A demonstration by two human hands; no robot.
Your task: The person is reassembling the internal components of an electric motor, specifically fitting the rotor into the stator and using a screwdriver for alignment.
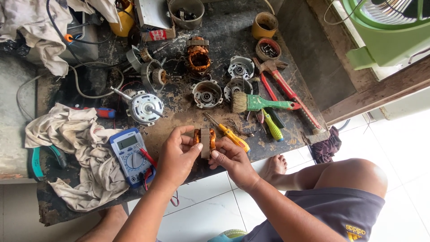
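Both my hands hold a small motor stator (204, 139) with copper windings and a grey steel core, just above the near edge of the dark workbench (179, 107). My left hand (175, 157) grips its left side with thumb and fingers. My right hand (230, 159) pinches its right side and lower end. A yellow-handled screwdriver (230, 134) lies just right of the stator. A blue multimeter (130, 154) with red leads rests left of my left hand.
The bench holds a silver motor (144, 107), metal end housings (207, 93), another copper-wound stator (198, 57), a green-handled brush (260, 103), a red-handled hammer (286, 87), pliers, small tubs (264, 24) and white rags (76, 139). A green fan (389, 31) stands at top right.
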